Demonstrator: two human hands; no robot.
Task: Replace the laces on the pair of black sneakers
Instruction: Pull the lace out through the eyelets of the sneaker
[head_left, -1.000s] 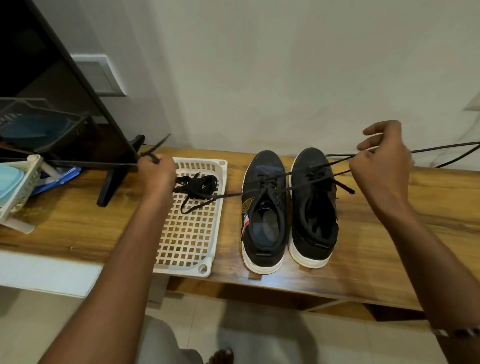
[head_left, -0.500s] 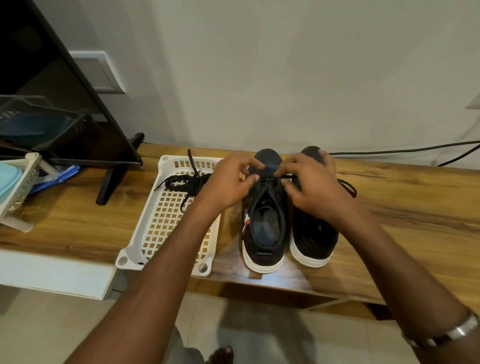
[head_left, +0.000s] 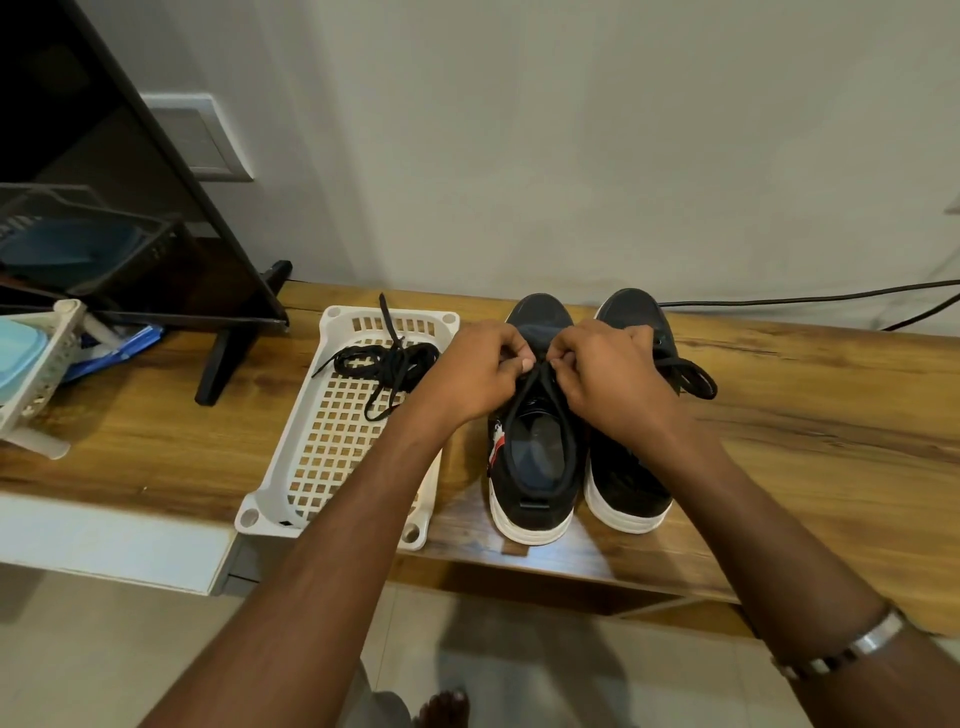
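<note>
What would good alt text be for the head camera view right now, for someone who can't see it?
Two hands, left and right, pinch a black lace over the left of two black sneakers on a wooden bench. The other sneaker stands beside it, touching; a white slotted tray to the left holds a bundled black lace.

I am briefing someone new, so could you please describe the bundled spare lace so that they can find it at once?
On the wooden bench, left of the two black sneakers, sits a white lattice basket. The bundled black lace lies at its far end, the only lace off a shoe.
</note>
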